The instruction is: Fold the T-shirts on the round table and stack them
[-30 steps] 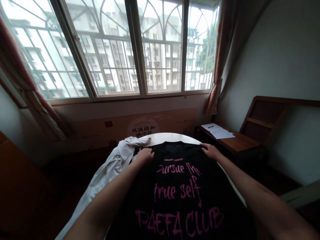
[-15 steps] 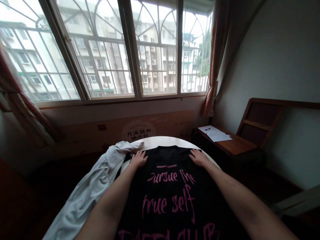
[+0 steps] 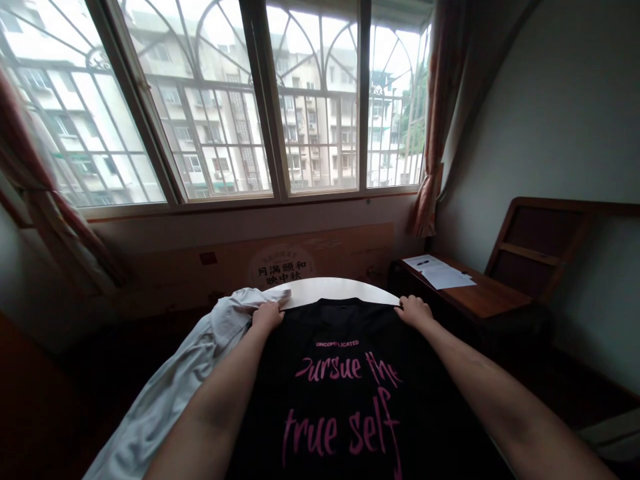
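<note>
A black T-shirt (image 3: 340,327) with pink lettering lies spread over a round white table (image 3: 320,288), its neckline at the far side. My left hand (image 3: 269,316) is closed on the shirt's left shoulder corner, fingers curled over the edge. At the opposite shoulder corner, my right hand (image 3: 415,311) is closed on the fabric in the same way. The cloth between the hands looks stretched fairly straight. A pale grey garment (image 3: 185,360) lies along the table's left side, touching my left hand and forearm. The shirt's lower part runs out of view.
Behind the table, a printed cardboard panel (image 3: 230,260) leans under the barred windows (image 3: 315,133). To the right stands a low wooden table (image 3: 483,297) bearing white papers (image 3: 445,274) and a pen. Tied curtains (image 3: 425,200) hang beside the windows.
My hands lay flat on the shirt's shoulders earlier; they have moved outward to the corners and closed on the fabric. The view has shifted slightly.
</note>
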Motion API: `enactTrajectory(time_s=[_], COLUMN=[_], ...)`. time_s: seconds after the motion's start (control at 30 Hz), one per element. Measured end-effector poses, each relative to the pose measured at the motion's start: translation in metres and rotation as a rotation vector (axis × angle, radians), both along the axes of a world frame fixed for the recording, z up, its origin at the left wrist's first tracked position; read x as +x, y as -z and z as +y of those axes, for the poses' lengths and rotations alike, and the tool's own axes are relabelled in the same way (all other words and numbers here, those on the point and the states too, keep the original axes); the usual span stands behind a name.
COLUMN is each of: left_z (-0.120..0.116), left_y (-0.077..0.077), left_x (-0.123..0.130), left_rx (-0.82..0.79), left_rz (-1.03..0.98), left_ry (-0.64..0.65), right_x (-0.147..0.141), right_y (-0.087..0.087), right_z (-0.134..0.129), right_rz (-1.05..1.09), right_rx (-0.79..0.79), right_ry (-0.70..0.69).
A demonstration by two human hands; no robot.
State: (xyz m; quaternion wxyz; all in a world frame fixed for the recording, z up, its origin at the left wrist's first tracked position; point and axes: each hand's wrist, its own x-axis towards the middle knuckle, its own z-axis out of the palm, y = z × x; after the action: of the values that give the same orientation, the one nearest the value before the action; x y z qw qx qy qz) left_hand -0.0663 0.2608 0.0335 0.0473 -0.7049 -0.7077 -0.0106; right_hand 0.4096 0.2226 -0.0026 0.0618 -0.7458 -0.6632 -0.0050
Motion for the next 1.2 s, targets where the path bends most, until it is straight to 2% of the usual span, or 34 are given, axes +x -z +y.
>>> enactTrajectory(time_s=[0.17,0.3,0.47,0.63,0.73,0.83,1.07,1.2], left_z=[-0.001,0.000,0.013,0.035,0.046,0.050,0.043,0.038], left_y=[0.006,0.002,-0.017,-0.042,-0.050,-0.044,0.000,0.001], left_x=[0.001,-0.005,-0.016,-0.022,-0.023,-0.023,-0.023,-0.020], left_rx=[0.040,0.042,0.061,0.101,0.118,0.109,0.060,0.120], left_rz=[-0.005,-0.034,-0.033,-0.002,0.021,0.041,0.064,0.063], left_ry=[0.004,-0.024,-0.026,-0.042,-0.044,-0.027,0.028,0.060], right_x=[-0.005,-0.005,-0.009,-0.019,-0.026,-0.031,-0.030,-0.024], right_y=[0.008,0.007,-0.007,-0.025,-0.029,-0.022,0.008,0.009], right_z=[0.001,0.004,0.020,0.048,0.065,0.074,0.072,0.075], right_rz=[-0.019,0.013,0.022,0.004,-0.012,-0.022,-0.001,0.001], right_rx=[0.034,0.038,0.073,0.112,0.112,0.090,0.044,0.104], right_ry=[-0.096,-0.105,-0.097,-0.093,-0.090,-0.094,-0.082,-0.078])
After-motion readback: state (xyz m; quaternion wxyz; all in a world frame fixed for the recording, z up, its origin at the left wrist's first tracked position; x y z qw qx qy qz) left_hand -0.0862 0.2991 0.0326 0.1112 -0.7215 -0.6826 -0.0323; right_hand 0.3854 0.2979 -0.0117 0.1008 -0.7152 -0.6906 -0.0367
